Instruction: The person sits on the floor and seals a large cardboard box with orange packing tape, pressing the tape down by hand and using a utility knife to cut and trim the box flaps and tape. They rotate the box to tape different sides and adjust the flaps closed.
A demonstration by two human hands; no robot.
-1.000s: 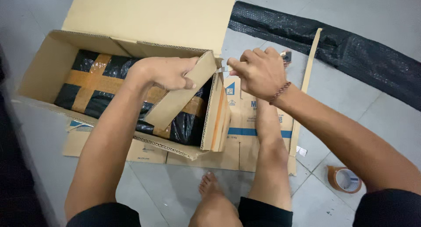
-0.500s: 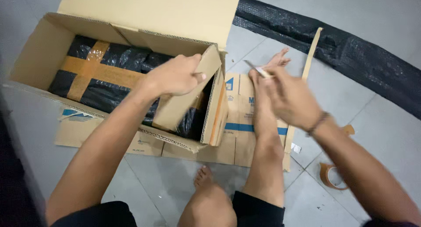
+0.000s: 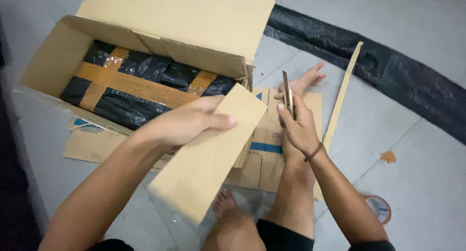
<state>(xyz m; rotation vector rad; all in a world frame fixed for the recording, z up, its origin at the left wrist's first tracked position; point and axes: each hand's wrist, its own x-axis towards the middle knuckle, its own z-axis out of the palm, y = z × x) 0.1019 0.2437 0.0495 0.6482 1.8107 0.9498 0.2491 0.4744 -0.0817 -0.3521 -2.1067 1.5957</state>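
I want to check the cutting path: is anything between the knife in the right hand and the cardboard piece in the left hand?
Nothing visible. The right hand holds the knife upright, just right of the cardboard piece gripped by the left hand.

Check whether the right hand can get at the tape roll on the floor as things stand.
Probably not right away: the right hand is gripping a utility knife, and the tape roll lies on the floor behind that elbow, otherwise unobstructed.

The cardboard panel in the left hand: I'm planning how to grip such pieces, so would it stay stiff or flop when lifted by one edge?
Likely stiff: the cardboard panel juts out flat past the left hand, gripped at only one edge, without sagging. Probably light, since thumb and fingers alone carry it. It might crease if bent hard, like the folded box flaps.
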